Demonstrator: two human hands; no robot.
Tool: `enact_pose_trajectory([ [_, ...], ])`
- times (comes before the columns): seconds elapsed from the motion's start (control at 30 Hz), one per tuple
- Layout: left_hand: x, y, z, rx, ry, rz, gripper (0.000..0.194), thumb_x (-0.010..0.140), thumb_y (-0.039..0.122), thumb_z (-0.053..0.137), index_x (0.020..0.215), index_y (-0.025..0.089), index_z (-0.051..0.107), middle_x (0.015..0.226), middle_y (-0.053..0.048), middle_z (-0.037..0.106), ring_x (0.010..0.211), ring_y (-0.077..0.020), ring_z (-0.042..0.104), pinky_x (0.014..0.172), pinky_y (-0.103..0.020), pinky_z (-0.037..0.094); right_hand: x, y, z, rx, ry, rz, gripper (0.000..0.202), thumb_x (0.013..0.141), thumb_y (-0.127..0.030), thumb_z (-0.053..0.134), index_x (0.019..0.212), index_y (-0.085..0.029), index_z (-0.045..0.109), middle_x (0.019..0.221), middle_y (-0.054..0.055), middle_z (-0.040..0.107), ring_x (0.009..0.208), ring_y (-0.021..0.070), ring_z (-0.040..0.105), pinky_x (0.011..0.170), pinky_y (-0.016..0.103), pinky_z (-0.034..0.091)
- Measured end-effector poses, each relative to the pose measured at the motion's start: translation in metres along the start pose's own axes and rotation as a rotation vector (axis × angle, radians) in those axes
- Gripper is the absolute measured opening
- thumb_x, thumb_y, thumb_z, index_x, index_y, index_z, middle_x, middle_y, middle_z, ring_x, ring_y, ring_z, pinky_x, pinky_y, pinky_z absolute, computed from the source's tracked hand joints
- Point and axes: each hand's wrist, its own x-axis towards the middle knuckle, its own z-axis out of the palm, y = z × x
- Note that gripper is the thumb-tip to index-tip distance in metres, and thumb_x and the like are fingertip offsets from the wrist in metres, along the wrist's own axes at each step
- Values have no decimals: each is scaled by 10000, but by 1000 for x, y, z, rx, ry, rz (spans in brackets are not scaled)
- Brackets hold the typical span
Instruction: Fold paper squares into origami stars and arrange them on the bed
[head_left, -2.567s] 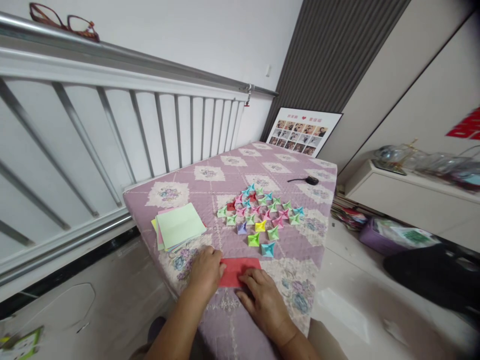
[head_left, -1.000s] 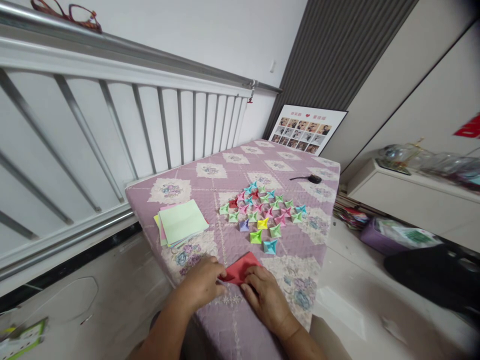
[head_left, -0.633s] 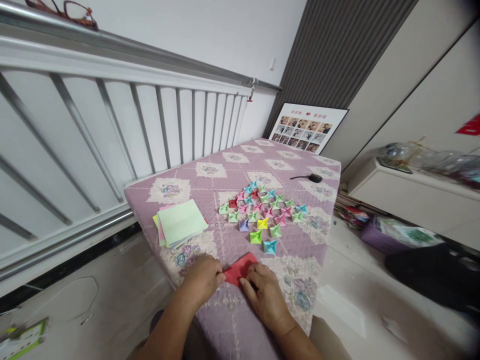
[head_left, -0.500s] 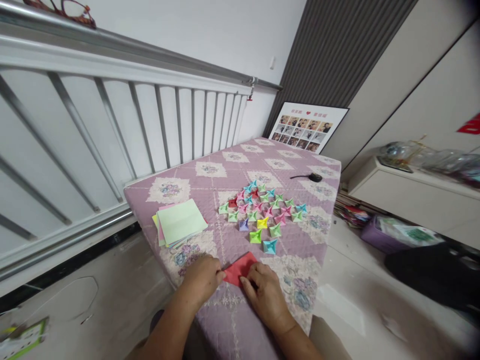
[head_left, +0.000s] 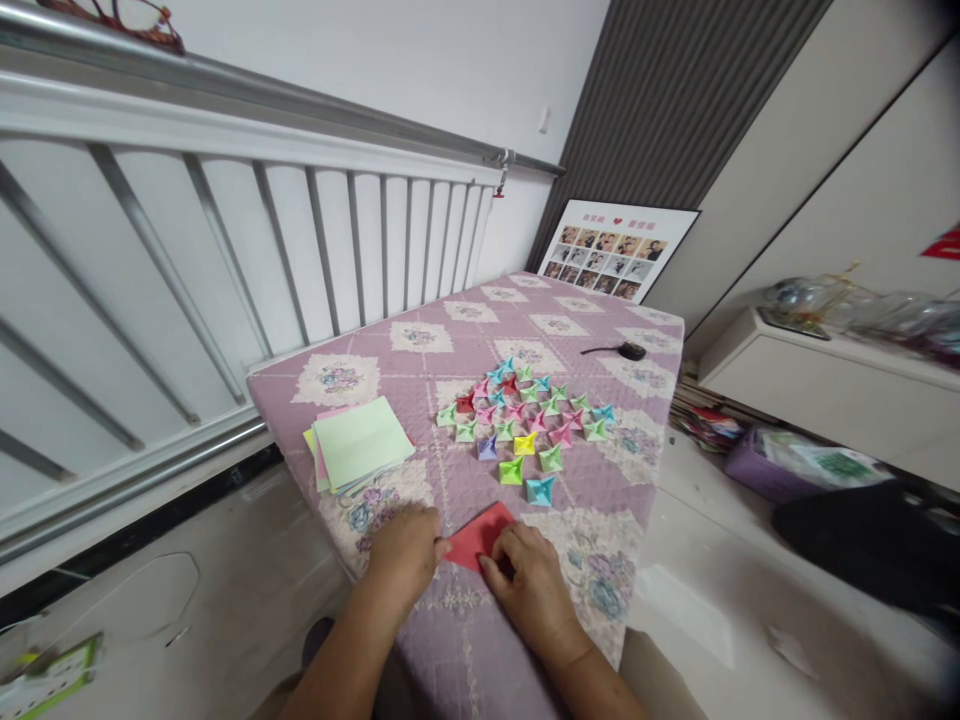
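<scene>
A folded sheet of red paper (head_left: 478, 538) lies on the purple floral tablecloth (head_left: 442, 665) near the front of the table. My left hand (head_left: 409, 545) pinches its left corner, fingers closed. Over its right edge, my right hand (head_left: 525, 575) has curled fingers, with the thumb and fingertips pressed on the paper. Just beyond it stand several small folded paper pieces in rows, among them a blue one (head_left: 540, 490), a yellow one (head_left: 524, 444) and a purple one (head_left: 487, 448). To the left rests a stack of coloured paper sheets (head_left: 364, 440), pale green on top.
A white radiator (head_left: 367, 240) runs along the table's left side. At the far end leans a framed photo board (head_left: 619, 250). A dark item with a thin handle (head_left: 631, 351) lies at the back right. A white cabinet (head_left: 825, 385) and a purple bin (head_left: 757, 470) stand to the right.
Both hands stay on the red paper in nearly the same place. My left hand has shifted very slightly; the camera view has moved a little.
</scene>
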Motion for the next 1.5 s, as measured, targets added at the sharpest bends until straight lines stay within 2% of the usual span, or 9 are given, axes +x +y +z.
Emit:
enact_pose_trajectory([
  [0.1, -2, 4, 1, 9, 17, 83, 94, 842, 210, 526, 909, 193, 590, 990, -64, 619, 937, -207, 574, 776, -292, 401, 0, 0, 0, 3, -14, 10, 157, 769, -208, 633, 667, -201, 513, 733, 9, 553, 734, 174, 504, 663, 288, 329],
  [0.23, -6, 17, 9, 89, 16, 215, 223, 817, 66, 433, 920, 194, 584, 977, -70, 600, 908, -210, 576, 754, -302, 416, 0, 1, 0, 6, -24, 13, 158, 772, -209, 634, 669, -200, 515, 731, 7, 553, 731, 175, 506, 665, 289, 325],
  [0.47, -11, 24, 15, -18, 11, 212, 180, 836, 259, 560, 1007, 201, 561, 1058, -72, 561, 968, -228, 558, 800, -316, 432, -1, 1, 1, 13, -22, 20, 148, 769, -208, 639, 677, -202, 523, 735, 4, 558, 737, 179, 510, 674, 293, 327],
  [0.67, -11, 18, 11, -37, 25, 221, 156, 827, 236, 582, 979, 206, 569, 1054, -59, 543, 997, -220, 529, 851, -320, 412, 0, 3, 0, 42, -18, 17, 75, 778, -186, 610, 740, -208, 550, 775, 13, 582, 765, 188, 528, 690, 301, 342],
  [0.9, -9, 13, 13, -23, 57, 228, 176, 828, 241, 581, 1002, 215, 565, 1058, -52, 533, 993, -220, 520, 830, -317, 417, -2, 0, -2, 40, -20, -26, 71, 800, -156, 570, 760, -214, 569, 819, 18, 597, 811, 194, 535, 727, 318, 343],
  [1.03, -8, 14, 12, -22, 57, 228, 139, 846, 244, 557, 981, 219, 568, 1043, -45, 535, 979, -208, 524, 819, -305, 416, -3, -4, -5, 46, -75, -92, 22, 814, -221, 603, 822, -223, 583, 869, 21, 596, 868, 206, 533, 785, 354, 342],
  [1.13, -8, 14, 11, -28, 55, 226, 134, 855, 266, 548, 980, 220, 571, 1036, -46, 536, 981, -208, 524, 818, -304, 416, -4, -5, -6, 60, -115, -93, 129, 771, -255, 677, 857, -228, 585, 892, 22, 590, 898, 216, 531, 799, 363, 351],
  [1.37, -11, 12, 9, -27, 65, 250, 142, 840, 267, 569, 974, 220, 577, 1051, -45, 534, 1010, -210, 511, 860, -316, 413, -4, -3, -2, 35, -104, -78, 101, 789, -240, 665, 863, -232, 597, 895, 24, 594, 890, 215, 535, 790, 360, 372],
  [1.5, -9, 10, 8, -1, 73, 263, 144, 870, 196, 493, 969, 227, 593, 1035, -45, 551, 1006, -200, 512, 860, -309, 408, -4, -3, -2, 20, -81, -103, 41, 832, -260, 621, 852, -226, 607, 863, 26, 603, 854, 203, 543, 770, 347, 378],
])
